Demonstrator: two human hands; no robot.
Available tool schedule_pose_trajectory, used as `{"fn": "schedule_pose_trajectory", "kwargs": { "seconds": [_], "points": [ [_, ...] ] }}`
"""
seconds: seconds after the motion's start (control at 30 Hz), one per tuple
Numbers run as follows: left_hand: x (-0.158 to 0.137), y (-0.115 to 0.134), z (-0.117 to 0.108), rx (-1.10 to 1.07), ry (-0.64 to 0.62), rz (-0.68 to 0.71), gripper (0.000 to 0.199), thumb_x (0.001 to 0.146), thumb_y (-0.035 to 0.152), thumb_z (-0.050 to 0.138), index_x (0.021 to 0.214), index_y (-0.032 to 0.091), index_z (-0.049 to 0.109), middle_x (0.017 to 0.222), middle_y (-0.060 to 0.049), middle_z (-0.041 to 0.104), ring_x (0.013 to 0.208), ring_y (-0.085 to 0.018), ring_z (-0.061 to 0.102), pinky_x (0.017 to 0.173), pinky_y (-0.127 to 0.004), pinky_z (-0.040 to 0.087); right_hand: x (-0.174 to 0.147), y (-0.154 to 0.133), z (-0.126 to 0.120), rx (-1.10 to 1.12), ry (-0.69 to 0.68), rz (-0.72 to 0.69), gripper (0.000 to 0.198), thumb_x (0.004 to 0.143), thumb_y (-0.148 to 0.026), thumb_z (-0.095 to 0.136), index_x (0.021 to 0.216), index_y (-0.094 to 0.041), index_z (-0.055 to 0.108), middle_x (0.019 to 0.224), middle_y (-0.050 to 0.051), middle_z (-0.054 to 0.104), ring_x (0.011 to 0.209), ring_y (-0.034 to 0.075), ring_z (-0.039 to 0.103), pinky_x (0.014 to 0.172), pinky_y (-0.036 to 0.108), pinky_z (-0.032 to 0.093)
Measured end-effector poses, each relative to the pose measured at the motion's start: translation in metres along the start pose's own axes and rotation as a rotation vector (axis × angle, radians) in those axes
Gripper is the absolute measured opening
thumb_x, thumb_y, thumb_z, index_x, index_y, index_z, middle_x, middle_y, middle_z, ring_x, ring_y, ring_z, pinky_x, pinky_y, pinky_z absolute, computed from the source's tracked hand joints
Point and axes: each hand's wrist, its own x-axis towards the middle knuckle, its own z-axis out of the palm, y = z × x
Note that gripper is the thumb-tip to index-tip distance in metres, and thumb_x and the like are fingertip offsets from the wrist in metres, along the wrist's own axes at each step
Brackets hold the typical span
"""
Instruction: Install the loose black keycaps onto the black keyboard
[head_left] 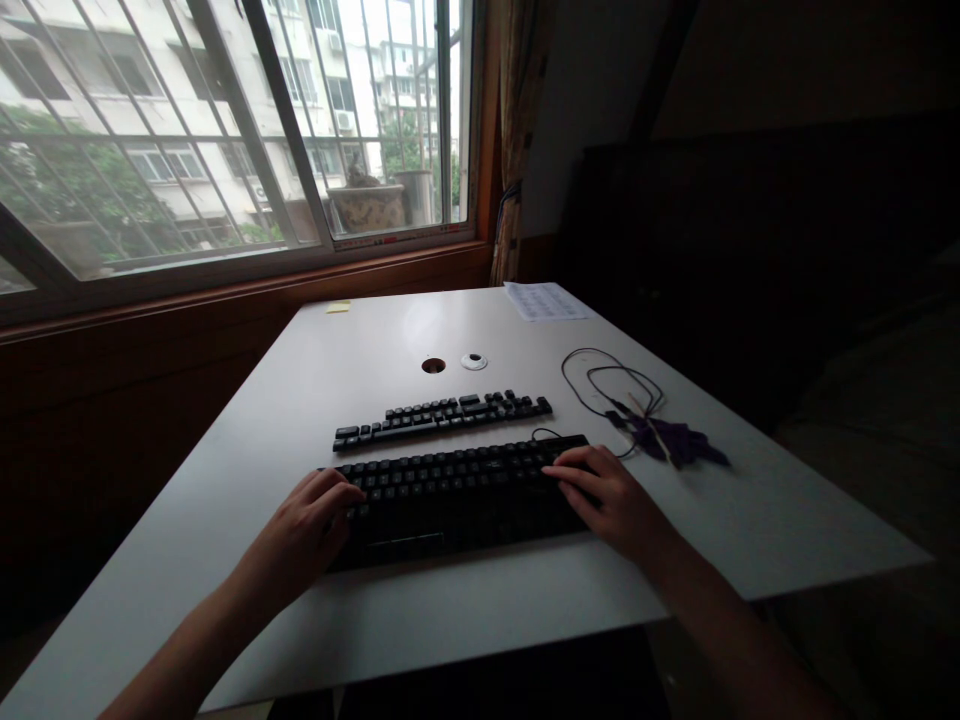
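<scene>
A black keyboard [457, 505] lies near the front edge of a white table. Its upper rows carry keycaps, while much of the lower part is bare black base. My left hand [319, 515] is curled round the keyboard's left end, fingertips on the keys there and thumb mostly hidden. At the right end, my right hand [604, 495] has its thumb and finger pinched close together over the keys; whether a keycap is between them is hard to see. Behind the keyboard, loose black keycaps [442, 425] stand in lined-up rows on the tabletop.
Right of the keyboard lie a looped black cable [616, 375] and a dark purple cloth [682, 440] with a thin stick across it. Farther back are a cable hole [433, 366], its round cover [474, 361], printed paper [549, 301] and a yellow note [338, 307].
</scene>
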Motion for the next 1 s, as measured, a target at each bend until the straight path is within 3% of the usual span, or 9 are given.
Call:
{"fn": "schedule_pose_trajectory", "kwargs": {
  "seconds": [0.33, 0.73, 1.0],
  "points": [
    [0.0, 0.006, -0.002, 0.023, 0.014, 0.043, 0.026, 0.096, 0.006, 0.048, 0.102, 0.022, 0.067, 0.096, -0.004, 0.068, 0.086, -0.017, 0.063, 0.075, -0.028, 0.052, 0.001, -0.002, -0.001, 0.002, -0.002, 0.009, 0.033, 0.099, -0.016, 0.06, 0.125, -0.031, 0.074, 0.114, 0.008, 0.069, 0.107, 0.026, 0.063, 0.094, 0.048, 0.057],
    [-0.017, 0.001, -0.004, 0.039, 0.023, 0.131, 0.043, 0.099, 0.004, 0.05, 0.127, 0.027, 0.071, 0.103, -0.006, 0.065, 0.091, -0.017, 0.059, 0.079, -0.027, 0.055, 0.0, -0.001, 0.0, 0.002, -0.005, 0.003, 0.033, 0.099, -0.017, 0.06, 0.125, -0.03, 0.074, 0.114, 0.008, 0.068, 0.107, 0.027, 0.063, 0.094, 0.047, 0.056],
    [-0.014, -0.001, -0.003, 0.064, 0.054, 0.2, 0.042, 0.098, 0.003, 0.054, 0.124, 0.029, 0.074, 0.103, -0.006, 0.062, 0.091, -0.017, 0.056, 0.074, -0.025, 0.055, 0.0, 0.001, 0.0, 0.004, -0.005, 0.005, 0.033, 0.099, -0.017, 0.06, 0.126, -0.031, 0.073, 0.114, 0.008, 0.068, 0.107, 0.027, 0.063, 0.094, 0.048, 0.056]
  ]
}}
